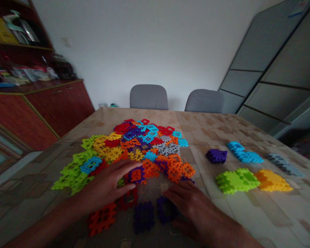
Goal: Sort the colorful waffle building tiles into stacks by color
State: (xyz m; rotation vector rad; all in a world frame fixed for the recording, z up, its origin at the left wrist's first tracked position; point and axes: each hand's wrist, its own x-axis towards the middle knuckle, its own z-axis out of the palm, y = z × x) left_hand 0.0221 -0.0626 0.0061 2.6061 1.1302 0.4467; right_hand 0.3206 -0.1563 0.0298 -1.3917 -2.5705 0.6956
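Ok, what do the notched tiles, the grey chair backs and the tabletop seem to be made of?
The notched tiles look like moulded plastic, fairly matt: solid bright colours, regular teeth. The grey chair backs look smooth and dull, perhaps fabric or faux leather; no weave or stitching shows. The tabletop has a printed-looking patchwork with a soft sheen, maybe vinyl or laminate.

A plain pale wall is dimly lit; two grey chairs are placed beyond the table, flanked by reddish-brown cabinets.

Both hands reach among colourful interlocking tiles on a patterned table.
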